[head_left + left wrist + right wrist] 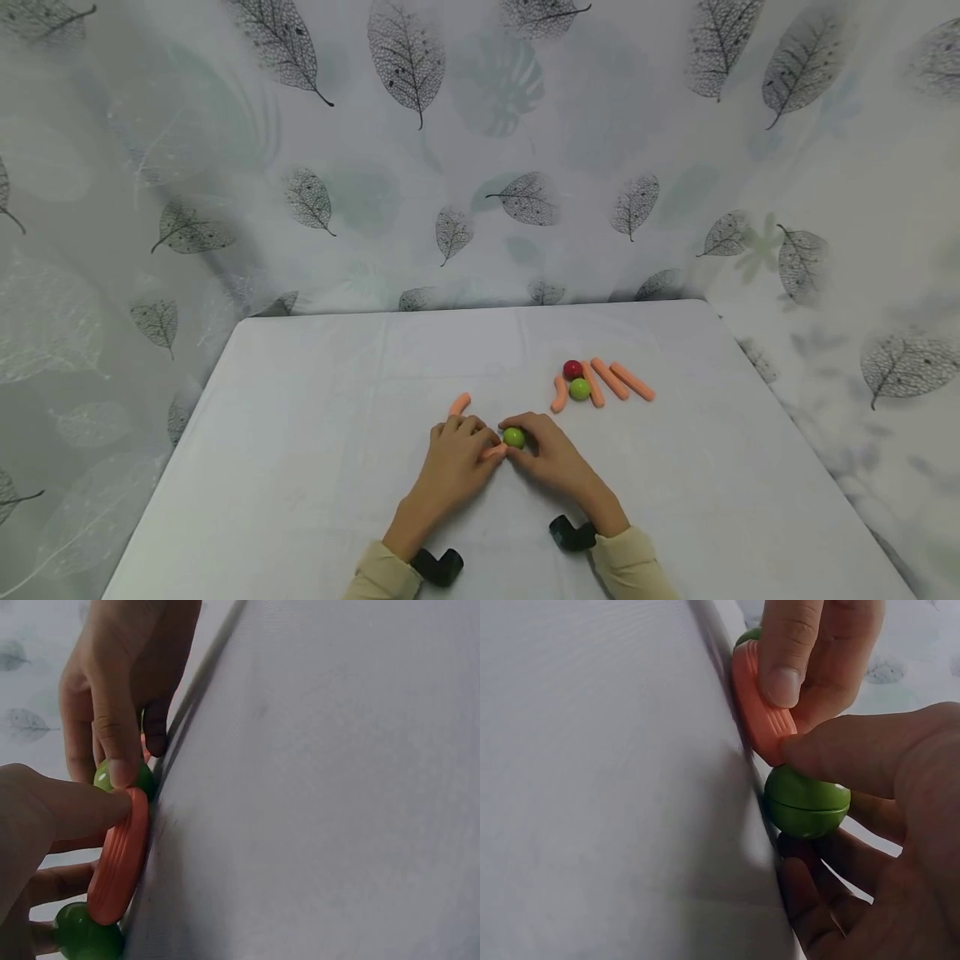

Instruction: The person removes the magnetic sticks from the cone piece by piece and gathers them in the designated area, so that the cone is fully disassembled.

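My left hand [456, 460] pinches a curved, ridged orange stick [120, 859] between thumb and fingers, low on the white table. At one end of that stick sits a glossy green ball [807, 802]. Around this ball curl the fingers of my right hand [557, 460], while its thumb touches the stick's end. A second green ball [86, 934] lies at the stick's other end, beside my left fingers; in the head view the left hand hides it. Another curved orange stick [460, 404] pokes out beyond the left hand, partly covered by it.
To the right and farther back lie a red ball [572, 370], a green ball [579, 389], a short curved orange stick [558, 394] and several straighter orange sticks [632, 381]. The white table [315, 400] ends at a leaf-printed curtain [360, 192].
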The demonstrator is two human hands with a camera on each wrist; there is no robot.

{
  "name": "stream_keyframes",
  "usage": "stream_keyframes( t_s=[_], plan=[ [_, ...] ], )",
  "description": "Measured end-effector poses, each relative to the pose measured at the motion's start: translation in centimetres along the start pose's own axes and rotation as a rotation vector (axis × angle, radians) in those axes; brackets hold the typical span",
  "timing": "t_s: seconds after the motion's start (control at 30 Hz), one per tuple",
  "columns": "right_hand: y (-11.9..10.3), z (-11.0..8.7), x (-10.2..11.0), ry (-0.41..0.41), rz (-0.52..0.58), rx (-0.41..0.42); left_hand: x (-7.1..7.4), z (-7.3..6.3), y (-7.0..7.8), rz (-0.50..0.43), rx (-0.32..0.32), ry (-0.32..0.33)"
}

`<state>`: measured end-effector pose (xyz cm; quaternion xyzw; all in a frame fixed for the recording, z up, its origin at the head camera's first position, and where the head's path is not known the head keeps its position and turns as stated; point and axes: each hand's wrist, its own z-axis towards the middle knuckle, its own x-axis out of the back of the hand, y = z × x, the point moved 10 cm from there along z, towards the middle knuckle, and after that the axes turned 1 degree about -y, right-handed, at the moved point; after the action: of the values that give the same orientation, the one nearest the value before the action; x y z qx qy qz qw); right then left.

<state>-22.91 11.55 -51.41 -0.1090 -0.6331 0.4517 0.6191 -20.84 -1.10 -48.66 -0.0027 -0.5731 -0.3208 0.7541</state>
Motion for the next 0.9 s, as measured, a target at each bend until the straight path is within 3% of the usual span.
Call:
stream_keyframes(
  t_s=[0.47, 0.77, 0.9],
  plan=[
    [0.6, -0.2, 0.1, 0.053, 0.011, -0.057, -0.1, 0.0, -0.2, -0.004, -0.002, 0.001],
    [1.1, -0.5, 1.0, 0.105, 0.049, -0.175, -0.1, 0.0, -0.4, -0.014, 0.0, 0.004],
    [1.0, -0.7, 1.6, 0.148, 0.05, -0.166, 0.2, 0.0, -0.3, -0.059, -0.006, -0.002]
  ],
)
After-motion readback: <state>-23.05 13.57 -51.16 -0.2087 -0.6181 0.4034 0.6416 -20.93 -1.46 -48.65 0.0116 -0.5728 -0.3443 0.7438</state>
